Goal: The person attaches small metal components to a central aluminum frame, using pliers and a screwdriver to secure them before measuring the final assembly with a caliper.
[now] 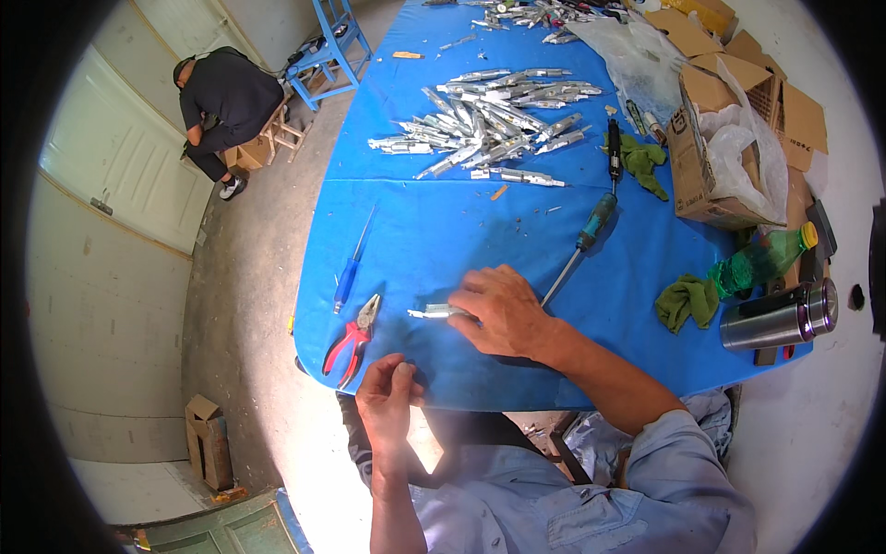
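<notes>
Right hand [498, 309] lies flat-ish on the blue tabletop [434, 231], fingers curled over a small silver metal part [434, 312]; only the left end of the part pokes out, the rest is hidden under the fingers, so I can't tell its full shape. It sits near the tabletop's front edge, just right of the red pliers [351, 340]. Left hand [388, 397] is at the front edge with its grip pinched nearly closed, thumb against fingertips, but whatever's in there is too small to make out, might be nothing. Counting stuff: one pair of pliers, one blue screwdriver [351, 268] just above them, one long teal-handled screwdriver [586, 242] whose tip disappears behind the right hand, two green rags [685, 300], one green bottle [761, 258], one steel flask [780, 319]. The pile of silver parts [489, 120] mid-table is way too tangled to count, dozens at least. Another heap at the far end is cut off by the top edge. The cardboard box [706, 166] has plastic bags spilling out, contents hidden. One other person [226, 106] is sitting hunched by the wall.
</notes>
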{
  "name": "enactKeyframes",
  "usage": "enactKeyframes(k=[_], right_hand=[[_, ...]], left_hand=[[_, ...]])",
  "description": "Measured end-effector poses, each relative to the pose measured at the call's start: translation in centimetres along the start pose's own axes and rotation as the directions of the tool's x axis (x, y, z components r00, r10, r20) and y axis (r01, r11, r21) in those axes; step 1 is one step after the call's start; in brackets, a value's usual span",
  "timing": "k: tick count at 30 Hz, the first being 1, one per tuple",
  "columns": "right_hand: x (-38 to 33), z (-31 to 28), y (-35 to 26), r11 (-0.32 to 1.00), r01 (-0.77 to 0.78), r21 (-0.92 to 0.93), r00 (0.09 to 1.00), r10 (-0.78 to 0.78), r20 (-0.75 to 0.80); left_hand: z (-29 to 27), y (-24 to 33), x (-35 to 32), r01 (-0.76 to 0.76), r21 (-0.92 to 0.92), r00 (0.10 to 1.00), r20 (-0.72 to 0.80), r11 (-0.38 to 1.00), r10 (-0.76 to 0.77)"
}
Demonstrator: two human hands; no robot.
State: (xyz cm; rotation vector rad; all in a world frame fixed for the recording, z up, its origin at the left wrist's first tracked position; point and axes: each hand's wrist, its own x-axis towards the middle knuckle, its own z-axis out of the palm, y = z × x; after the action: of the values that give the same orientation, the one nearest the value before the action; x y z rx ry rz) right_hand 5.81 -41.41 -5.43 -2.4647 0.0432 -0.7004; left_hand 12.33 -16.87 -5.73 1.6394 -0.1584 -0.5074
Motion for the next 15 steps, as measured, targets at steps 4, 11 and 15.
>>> enactKeyframes(k=[4, 11, 15], right_hand=[[0.01, -0.14, -0.16, 1.0, -0.004, 0.002, 1.0, 0.004, -0.001], [-0.06, -0.16, -0.13, 1.0, -0.007, -0.001, 1.0, 0.007, 0.01], [-0.11, 0.01, -0.04, 1.0, -0.006, 0.0, 1.0, 0.006, 0.007]], left_hand=[[-0.05, -0.13, 0.06, -0.009, 0.006, 1.0, 0.002, 1.0, 0.009], [-0.04, -0.02, 0.06, -0.007, 0.009, 1.0, 0.001, 1.0, 0.007], [-0.01, 0.06, 0.03, -0.007, 0.01, 1.0, 0.001, 1.0, 0.007]])
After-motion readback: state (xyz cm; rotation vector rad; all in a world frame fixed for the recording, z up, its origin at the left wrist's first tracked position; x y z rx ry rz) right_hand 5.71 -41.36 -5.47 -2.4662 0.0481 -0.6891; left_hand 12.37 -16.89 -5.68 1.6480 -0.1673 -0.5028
